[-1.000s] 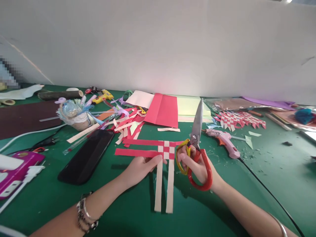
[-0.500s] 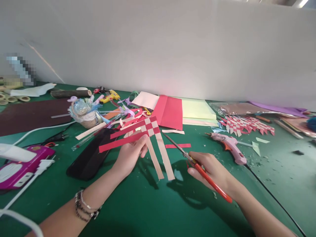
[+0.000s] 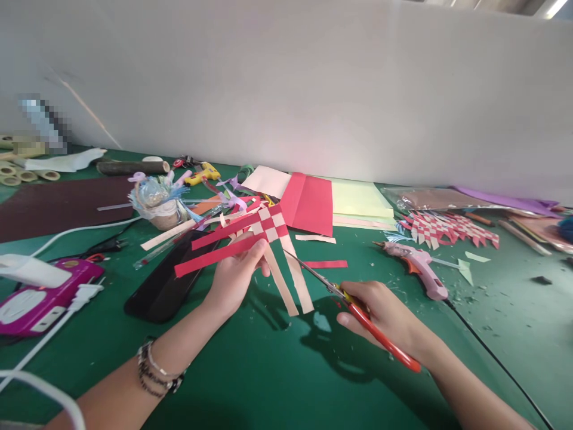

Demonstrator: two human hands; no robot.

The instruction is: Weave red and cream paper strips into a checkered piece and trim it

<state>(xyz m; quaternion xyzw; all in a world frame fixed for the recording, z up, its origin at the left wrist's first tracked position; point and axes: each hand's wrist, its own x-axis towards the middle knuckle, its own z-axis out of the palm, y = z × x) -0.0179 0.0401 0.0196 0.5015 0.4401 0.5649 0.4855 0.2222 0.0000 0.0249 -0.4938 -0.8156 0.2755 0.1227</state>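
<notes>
Head view: left hand (image 3: 235,278) pinches the woven paper strips (image 3: 255,239) lifted off the desk (image 3: 268,382), so right hand (image 3: 385,316), closed around scissors (image 3: 353,307), can reach them.

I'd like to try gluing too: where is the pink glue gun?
In the head view the pink glue gun lies on the green table, right of centre, just beyond the right hand with the scissors, in front of a woven red-and-cream mat.
</notes>
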